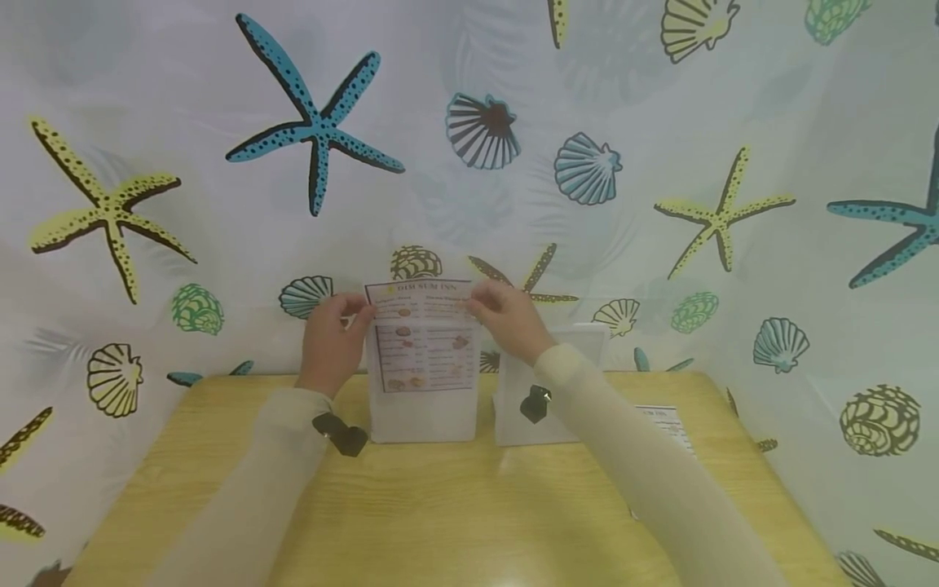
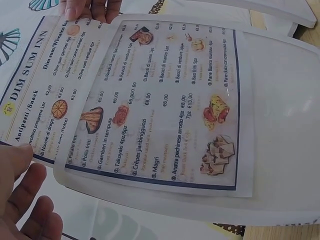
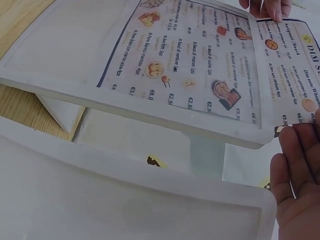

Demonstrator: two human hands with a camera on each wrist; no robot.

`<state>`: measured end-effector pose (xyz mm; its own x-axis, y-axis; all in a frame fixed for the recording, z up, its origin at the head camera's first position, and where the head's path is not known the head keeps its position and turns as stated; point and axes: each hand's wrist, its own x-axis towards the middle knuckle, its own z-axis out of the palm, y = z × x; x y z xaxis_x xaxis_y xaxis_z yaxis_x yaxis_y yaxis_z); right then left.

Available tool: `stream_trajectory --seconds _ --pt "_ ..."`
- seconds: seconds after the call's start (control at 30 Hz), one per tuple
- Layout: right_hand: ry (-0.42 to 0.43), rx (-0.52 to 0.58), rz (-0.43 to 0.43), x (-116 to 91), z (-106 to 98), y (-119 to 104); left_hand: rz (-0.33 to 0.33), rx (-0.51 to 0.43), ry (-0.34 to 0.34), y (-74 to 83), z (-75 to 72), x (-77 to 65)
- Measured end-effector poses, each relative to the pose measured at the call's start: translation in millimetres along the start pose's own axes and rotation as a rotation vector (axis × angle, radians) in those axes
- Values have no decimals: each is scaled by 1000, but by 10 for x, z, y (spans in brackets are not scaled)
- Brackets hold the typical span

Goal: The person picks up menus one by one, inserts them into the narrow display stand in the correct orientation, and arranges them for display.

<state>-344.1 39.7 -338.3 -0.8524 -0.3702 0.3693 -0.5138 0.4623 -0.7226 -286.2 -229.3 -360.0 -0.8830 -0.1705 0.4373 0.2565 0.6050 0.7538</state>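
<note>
A printed Dim Sum Inn menu sheet point(image 1: 425, 350) stands partly inside a white-framed upright menu holder point(image 1: 423, 420), with its heading section sticking out above the holder's top edge. My left hand point(image 1: 332, 342) pinches the sheet's left edge near its top between thumb and fingers. On the opposite edge, at the same height, my right hand point(image 1: 513, 320) pinches it too. In the left wrist view the lower part of the menu lies behind the holder's clear front, and a bare band of the holder shows below the print.
A second white holder point(image 1: 511, 412) without a visible print stands to the right, partly behind my right arm. Another printed sheet point(image 1: 671, 424) lies on the wooden table point(image 1: 440, 514) further right. Behind the table hangs a curtain point(image 1: 411, 204) with shells and starfish.
</note>
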Motion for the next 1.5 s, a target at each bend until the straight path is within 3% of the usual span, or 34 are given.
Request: stream_trajectory --seconds 0.43,0.93,1.17,1.5 --pt "40 -9 19 8 -36 -71 65 13 -3 -18 14 -20" --pt "51 -11 18 -5 -33 -57 28 43 -41 19 17 -22" --pt "46 -22 10 -12 -10 -33 18 28 -7 75 -8 -6" --pt "31 -31 18 -28 11 -24 28 38 6 16 14 -9"
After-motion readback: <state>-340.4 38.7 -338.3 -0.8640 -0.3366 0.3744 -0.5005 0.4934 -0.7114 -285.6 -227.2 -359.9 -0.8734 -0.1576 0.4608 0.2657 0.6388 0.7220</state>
